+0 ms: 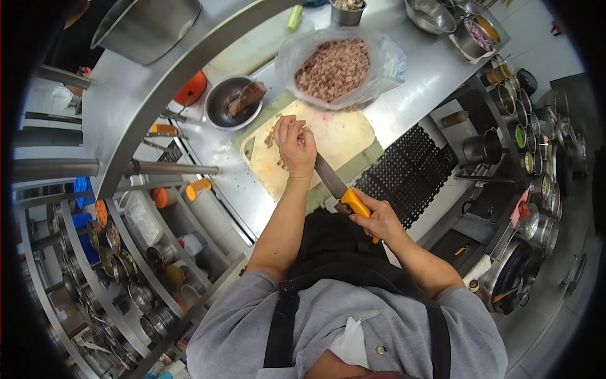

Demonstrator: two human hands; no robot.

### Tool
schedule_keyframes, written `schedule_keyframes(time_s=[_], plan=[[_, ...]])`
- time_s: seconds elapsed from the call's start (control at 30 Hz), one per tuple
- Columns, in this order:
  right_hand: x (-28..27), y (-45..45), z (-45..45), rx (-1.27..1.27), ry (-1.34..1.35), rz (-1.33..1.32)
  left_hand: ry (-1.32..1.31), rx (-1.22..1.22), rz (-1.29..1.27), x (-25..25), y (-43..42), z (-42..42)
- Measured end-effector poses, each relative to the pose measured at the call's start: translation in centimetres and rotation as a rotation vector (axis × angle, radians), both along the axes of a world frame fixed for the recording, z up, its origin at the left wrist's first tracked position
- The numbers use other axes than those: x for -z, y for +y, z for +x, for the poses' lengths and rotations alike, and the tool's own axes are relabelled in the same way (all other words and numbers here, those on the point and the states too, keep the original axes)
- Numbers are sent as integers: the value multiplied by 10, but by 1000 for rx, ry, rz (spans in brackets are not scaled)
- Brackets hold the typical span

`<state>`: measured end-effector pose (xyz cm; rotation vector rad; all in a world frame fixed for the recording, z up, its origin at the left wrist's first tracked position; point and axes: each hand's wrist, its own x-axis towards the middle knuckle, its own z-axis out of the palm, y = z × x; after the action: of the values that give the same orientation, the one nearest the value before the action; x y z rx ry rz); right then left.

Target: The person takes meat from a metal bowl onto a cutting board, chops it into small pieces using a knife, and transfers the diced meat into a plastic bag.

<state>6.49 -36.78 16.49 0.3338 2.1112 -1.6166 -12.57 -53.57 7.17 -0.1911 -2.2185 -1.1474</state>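
Note:
My right hand (377, 218) grips the yellow handle (356, 202) of a kitchen knife. Its broad steel blade (329, 177) points up and left, its tip end passing by my left wrist. My left hand (297, 146) is over the left part of a pale cutting board (353, 136), fingers curled round bits of brown meat that show between fingers and thumb. More small meat pieces (269, 140) lie on the board beside the fingers. Beyond the board sits a clear plastic bag (287, 54) full of diced meat (333, 69). A steel bowl (218, 104) at left holds a larger meat chunk (247, 98).
A green cloth (372, 155) lies under the board on the steel table (416, 95). A black perforated mat (404, 174) is at right. Overhead, a steel shelf (120, 101) curves across the left. Pots and containers of ingredients (480, 35) stand back right.

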Motion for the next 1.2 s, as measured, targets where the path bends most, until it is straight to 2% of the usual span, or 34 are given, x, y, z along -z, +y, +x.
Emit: schedule_keyframes(time_s=[0.1, 0.2, 0.23, 0.27, 0.37, 0.43, 0.53, 0.57, 0.6, 0.63, 0.67, 0.73, 0.77, 0.83, 0.93, 1.0, 1.07, 1.13, 1.2], plan=[[-9, 9, -16, 126, 87, -66, 99, 101, 73, -40, 36, -45], [-37, 12, -52, 304, 105, -91, 182, 216, 87, -54, 83, -112], [-37, 15, -60, 360, 93, -226, 194, 228, 99, -48, 100, -137], [-38, 18, -62, 370, 107, -217, 151, 259, 33, -30, 117, -164], [-38, 25, -60, 503, 44, -321, 57, 363, -74, -31, 131, -201], [-29, 28, -44, 507, 67, -296, -177, 471, -83, -38, 119, -212], [-15, 29, -21, 483, 140, -176, -122, 415, 35, -44, 78, -198], [-12, 32, -14, 470, 138, -183, -235, 396, 45, -46, 58, -184], [-9, 35, -5, 411, 146, -44, -349, 369, 59, -49, 36, -164], [-5, 37, 6, 344, 150, 91, -371, 425, 45, -37, 13, -151], [5, 40, 18, 311, 138, 76, -398, 472, 30, -21, -10, -134], [24, 46, 30, 158, 464, 333, -463, 464, -10, -6, -52, -96], [27, 49, 37, 134, 298, 316, -526, 506, -42, 0, -71, -75], [40, 52, 40, 48, 378, 419, -498, 481, -28, 7, -95, -49], [48, 51, 34, -49, 389, 565, -451, 478, -41, 22, -111, -31], [51, 47, 22, -106, 374, 652, -294, 329, -162, 39, -107, -26], [52, 36, 6, -144, 391, 725, -349, 301, -200, 47, -91, -24], [52, 25, -5, -147, 397, 731, -189, 233, -229, 48, -72, -24], [55, 21, -13, -143, 390, 685, -189, 254, -216, 47, -66, -30]])
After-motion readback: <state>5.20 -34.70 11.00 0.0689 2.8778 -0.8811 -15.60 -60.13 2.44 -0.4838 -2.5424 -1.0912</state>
